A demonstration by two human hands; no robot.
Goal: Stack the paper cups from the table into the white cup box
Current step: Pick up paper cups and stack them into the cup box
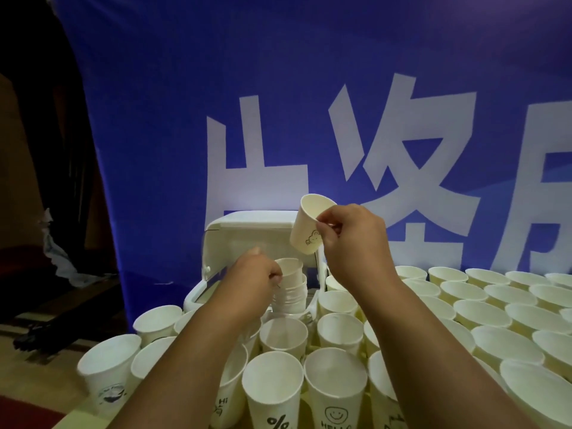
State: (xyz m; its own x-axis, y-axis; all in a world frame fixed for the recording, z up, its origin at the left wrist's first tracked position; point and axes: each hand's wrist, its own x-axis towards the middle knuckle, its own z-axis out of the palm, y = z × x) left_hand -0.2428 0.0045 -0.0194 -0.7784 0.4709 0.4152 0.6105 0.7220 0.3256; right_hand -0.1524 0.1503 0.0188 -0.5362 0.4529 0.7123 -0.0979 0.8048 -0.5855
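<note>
I have my right hand pinching a bear-printed paper cup by its rim, raised above and just right of the nested cup stack in the white cup box. My left hand is closed on that stack's side, steadying it. To seat the cup well, I judge I should square its base over the top rim first. Its long axis is tilted, mouth pointing up and left, base down toward the stack.

cups: matt white paper | cup box: smooth white plastic | backdrop: blue cloth
</note>
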